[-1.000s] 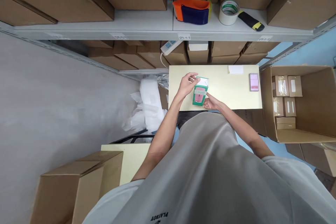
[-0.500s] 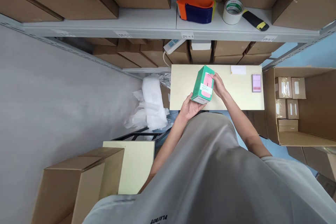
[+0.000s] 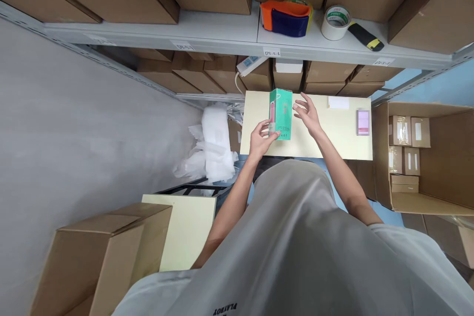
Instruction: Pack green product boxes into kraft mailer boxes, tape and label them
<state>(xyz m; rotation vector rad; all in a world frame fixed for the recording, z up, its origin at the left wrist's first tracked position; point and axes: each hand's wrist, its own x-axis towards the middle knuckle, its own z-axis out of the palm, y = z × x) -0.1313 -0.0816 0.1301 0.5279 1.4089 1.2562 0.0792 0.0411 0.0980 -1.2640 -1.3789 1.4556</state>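
Observation:
My left hand grips the lower left part of a green box, thumb on its front and fingers at its left side. A plain green face with pale print is turned toward me, and a strip of the pink picture side shows at the left. Just right of the box, my right hand is off it, fingers spread and holding nothing. Both hands and the box are over a pale yellow table. A white card and a phone lie at the table's right.
Above the table runs a grey shelf with cartons, an orange and blue tape dispenser, a tape roll and a utility knife. An open carton with small boxes stands right. White foam wrap lies left; another carton sits lower left.
The green box has turned, so its pink picture side now faces left. My right hand has let go and opened beside it; my left hand has shifted to the box's left side.

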